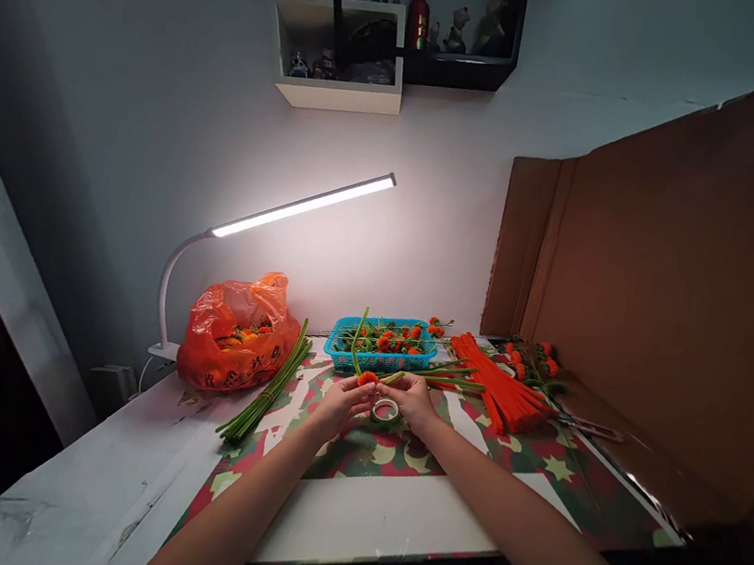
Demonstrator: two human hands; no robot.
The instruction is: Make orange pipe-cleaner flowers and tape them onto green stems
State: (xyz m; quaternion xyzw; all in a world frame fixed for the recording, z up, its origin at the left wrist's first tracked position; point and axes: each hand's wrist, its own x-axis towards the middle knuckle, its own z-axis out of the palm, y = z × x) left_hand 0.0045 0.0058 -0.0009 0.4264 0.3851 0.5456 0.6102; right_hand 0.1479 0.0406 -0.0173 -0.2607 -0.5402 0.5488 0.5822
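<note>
Between my hands, over the patterned table cover, is a small orange flower (367, 378). My left hand (340, 406) is closed, with its fingertips pinching the flower from the left. A thin green stem (358, 341) rises upright just behind these fingers. My right hand (413, 402) meets the left one, its thumb and fingers pressed together beside the flower; what they pinch is too small to make out. A short green stem end (394, 378) shows at its fingertips. Just below the hands sits a roll of green tape (385, 412).
A blue basket (338, 358) of orange flowers stands behind my hands. Left are a bundle of green stems (269, 391), an orange plastic bag (234, 375) and a lit lamp (303, 207). Orange strips (502, 389), scissors (598, 430) and a cardboard panel (691, 243) are right.
</note>
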